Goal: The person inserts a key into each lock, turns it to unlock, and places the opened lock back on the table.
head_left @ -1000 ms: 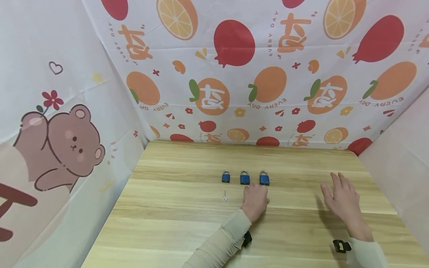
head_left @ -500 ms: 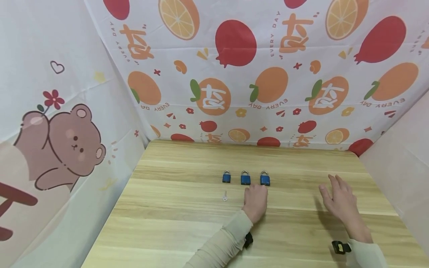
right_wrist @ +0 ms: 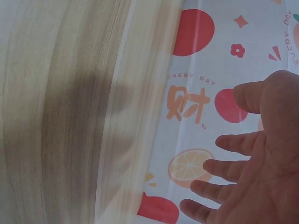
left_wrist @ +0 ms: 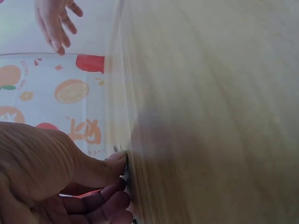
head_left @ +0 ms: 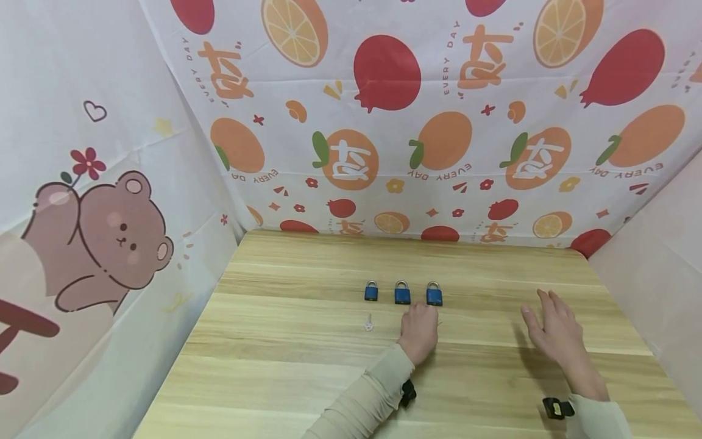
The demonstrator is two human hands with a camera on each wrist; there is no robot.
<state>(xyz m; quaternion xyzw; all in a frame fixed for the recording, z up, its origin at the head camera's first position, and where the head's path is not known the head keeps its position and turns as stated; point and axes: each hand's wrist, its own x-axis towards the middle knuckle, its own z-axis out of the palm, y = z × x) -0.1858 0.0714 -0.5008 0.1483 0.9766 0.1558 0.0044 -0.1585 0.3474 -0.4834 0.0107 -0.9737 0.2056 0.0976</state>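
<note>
Three blue padlocks stand in a row on the table: a left padlock [head_left: 371,294], a middle padlock [head_left: 403,296] and a right padlock [head_left: 434,297], their shackles pointing to the back wall. A small silver key [head_left: 369,325] lies in front of the left one. My left hand [head_left: 419,334] is just in front of the middle and right padlocks, low at the tabletop. Its thumb and fingers pinch a small key [left_wrist: 117,148], mostly hidden; only a thin metal tip shows in the left wrist view. My right hand [head_left: 556,332] hovers above the table, fingers spread, holding nothing.
The wooden table [head_left: 263,341] meets a fruit-print cloth [head_left: 307,140] at the back. Another cloth with a bear print [head_left: 117,238] hangs along the left side, and a pale cloth [head_left: 658,244] borders the right.
My left hand stays nearly in place in front of the padlocks. The right hand has drifted slightly left and toward me. The padlocks and the left key lie as before.
</note>
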